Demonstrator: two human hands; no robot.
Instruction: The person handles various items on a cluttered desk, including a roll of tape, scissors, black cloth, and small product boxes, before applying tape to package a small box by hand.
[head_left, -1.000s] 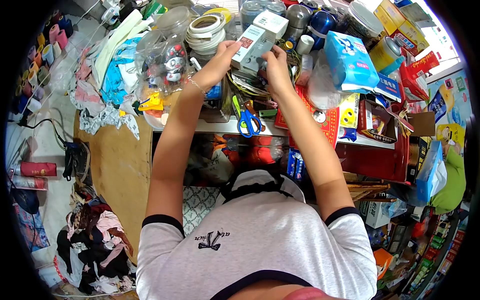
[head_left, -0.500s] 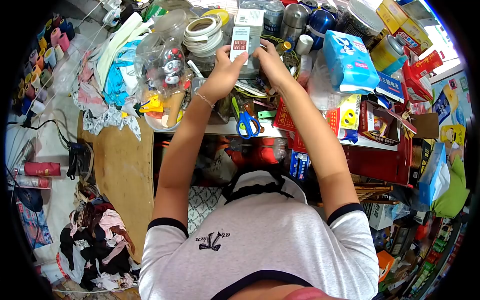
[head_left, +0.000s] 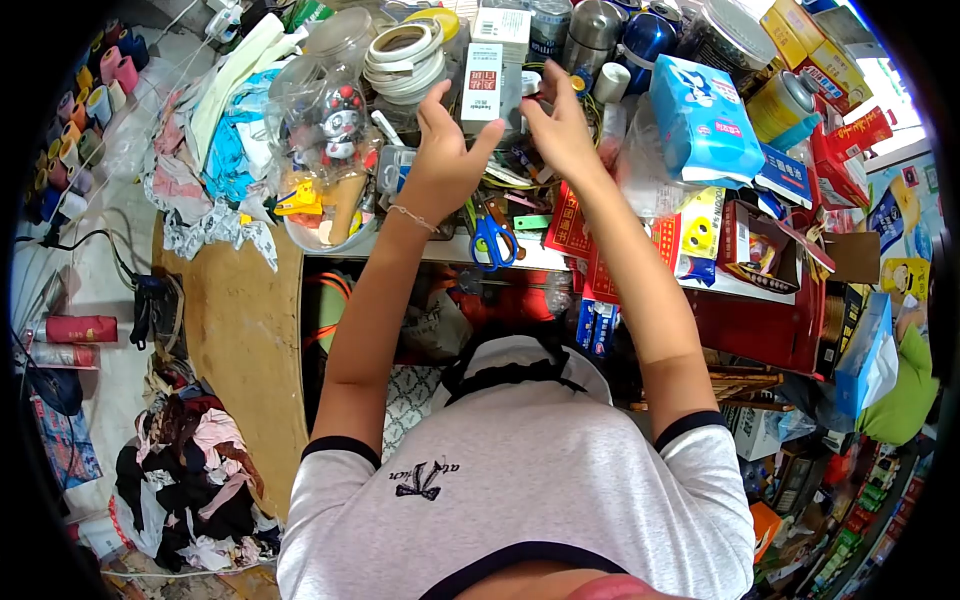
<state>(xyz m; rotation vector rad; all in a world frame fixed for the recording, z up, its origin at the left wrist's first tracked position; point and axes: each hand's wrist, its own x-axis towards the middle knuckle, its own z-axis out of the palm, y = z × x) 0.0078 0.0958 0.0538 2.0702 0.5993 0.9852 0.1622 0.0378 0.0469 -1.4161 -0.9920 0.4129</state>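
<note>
A slim white box (head_left: pixel 482 105) with a red label lies among the clutter at the table's far side, against a larger white box (head_left: pixel 500 30). My left hand (head_left: pixel 448 155) is just left of the slim box, fingers spread, holding nothing. On the other side, my right hand (head_left: pixel 562 125) is open, its thumb and forefinger apart. A small round white cap (head_left: pixel 530 83) shows between those fingertips; whether they touch it I cannot tell. Blue-handled scissors (head_left: pixel 492 243) lie below my hands, by the table's front edge.
White tape rolls (head_left: pixel 405 60) stand left of the boxes. A clear plastic container (head_left: pixel 300 130) sits further left. To the right are a blue tissue pack (head_left: pixel 705 120), a blue flask (head_left: pixel 645 45) and red packets (head_left: pixel 570 230). A fabric pile (head_left: pixel 190 480) lies lower left.
Both hands have let go of the slim white box and moved apart. The box stays against the larger one, with its red label now uncovered.
</note>
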